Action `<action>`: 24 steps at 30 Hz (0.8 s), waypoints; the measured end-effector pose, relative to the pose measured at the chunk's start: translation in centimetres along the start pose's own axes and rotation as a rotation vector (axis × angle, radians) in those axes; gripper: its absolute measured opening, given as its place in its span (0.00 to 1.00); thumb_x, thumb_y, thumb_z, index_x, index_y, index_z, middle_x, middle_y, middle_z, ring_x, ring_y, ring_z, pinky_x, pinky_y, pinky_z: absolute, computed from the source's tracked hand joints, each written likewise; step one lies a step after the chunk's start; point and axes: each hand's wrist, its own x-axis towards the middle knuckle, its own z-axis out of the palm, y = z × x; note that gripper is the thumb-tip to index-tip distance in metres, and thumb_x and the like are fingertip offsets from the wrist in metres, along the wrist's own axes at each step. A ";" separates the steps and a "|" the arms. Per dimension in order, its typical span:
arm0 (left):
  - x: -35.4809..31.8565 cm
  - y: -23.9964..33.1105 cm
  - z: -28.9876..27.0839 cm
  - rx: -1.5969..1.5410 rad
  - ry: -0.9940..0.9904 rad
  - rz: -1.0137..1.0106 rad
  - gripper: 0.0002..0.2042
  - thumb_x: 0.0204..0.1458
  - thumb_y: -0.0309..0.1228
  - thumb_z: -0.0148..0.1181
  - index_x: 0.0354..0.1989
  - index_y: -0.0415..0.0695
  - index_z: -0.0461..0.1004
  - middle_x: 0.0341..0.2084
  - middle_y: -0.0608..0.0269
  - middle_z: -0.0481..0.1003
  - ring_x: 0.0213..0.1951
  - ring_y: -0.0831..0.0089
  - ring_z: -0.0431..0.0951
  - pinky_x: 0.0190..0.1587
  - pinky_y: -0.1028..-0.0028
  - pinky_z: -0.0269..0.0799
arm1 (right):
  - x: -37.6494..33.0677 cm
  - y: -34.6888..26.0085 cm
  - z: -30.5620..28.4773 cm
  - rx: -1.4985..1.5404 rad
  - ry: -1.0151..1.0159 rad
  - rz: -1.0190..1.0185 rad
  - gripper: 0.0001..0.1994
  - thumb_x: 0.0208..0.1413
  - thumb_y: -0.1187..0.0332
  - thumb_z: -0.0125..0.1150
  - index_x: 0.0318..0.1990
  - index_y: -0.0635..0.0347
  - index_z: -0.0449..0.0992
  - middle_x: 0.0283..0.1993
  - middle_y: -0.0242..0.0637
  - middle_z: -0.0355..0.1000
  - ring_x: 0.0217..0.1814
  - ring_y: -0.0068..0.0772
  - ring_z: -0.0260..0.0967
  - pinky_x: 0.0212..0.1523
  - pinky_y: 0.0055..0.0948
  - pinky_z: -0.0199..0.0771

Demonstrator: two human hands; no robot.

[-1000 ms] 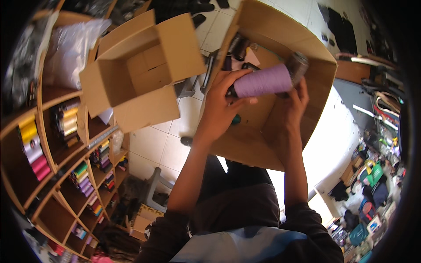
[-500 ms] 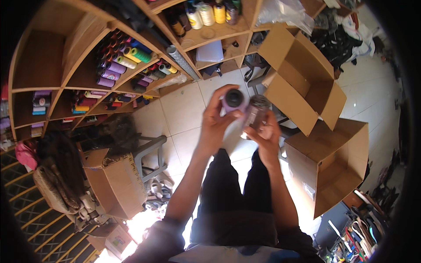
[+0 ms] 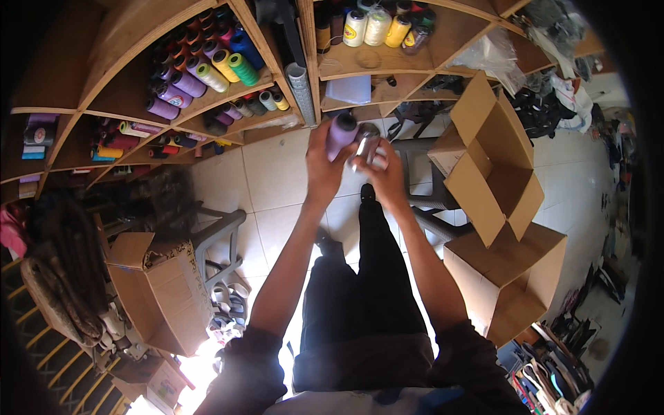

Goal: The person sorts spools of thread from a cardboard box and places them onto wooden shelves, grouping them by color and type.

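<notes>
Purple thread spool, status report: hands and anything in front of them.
Left hand shut on purple thread spool. Right hand shut on a grey spool. Both raised toward wooden shelf; nothing between.

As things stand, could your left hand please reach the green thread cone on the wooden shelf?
Probably yes, but not freely: the left hand already grips a purple thread cone. The green thread cone lies on the wooden shelf, up and left, with nothing between.

A single head-worn fisheye view looks steeply down past the person's forearms, close on both raised hands, facing wooden shelves (image 3: 173, 83) across the tiled floor (image 3: 273, 176).
</notes>
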 end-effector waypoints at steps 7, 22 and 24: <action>11.6 -2.2 7.1 0.155 0.315 0.075 0.23 0.37 0.19 0.67 0.47 0.42 0.73 0.40 0.52 0.76 0.43 0.52 0.74 0.45 0.61 0.70 | 14.4 -2.3 -1.7 -0.198 0.099 -0.370 0.19 0.44 0.74 0.70 0.45 0.62 0.72 0.40 0.34 0.74 0.44 0.25 0.70 0.42 0.26 0.71; 19.0 -8.9 10.5 0.115 0.801 0.048 0.16 0.42 0.18 0.63 0.43 0.32 0.74 0.33 0.46 0.79 0.34 0.61 0.81 0.35 0.66 0.75 | 25.2 1.2 1.6 -0.256 0.222 -0.519 0.22 0.40 0.79 0.71 0.46 0.67 0.72 0.44 0.40 0.70 0.47 0.33 0.71 0.48 0.31 0.74; 18.4 -7.2 11.7 0.117 0.806 -0.014 0.16 0.42 0.18 0.63 0.43 0.31 0.75 0.32 0.47 0.79 0.33 0.63 0.82 0.34 0.67 0.76 | 25.6 1.5 0.9 -0.280 0.276 -0.530 0.23 0.38 0.78 0.72 0.45 0.67 0.72 0.45 0.41 0.68 0.47 0.35 0.71 0.47 0.32 0.75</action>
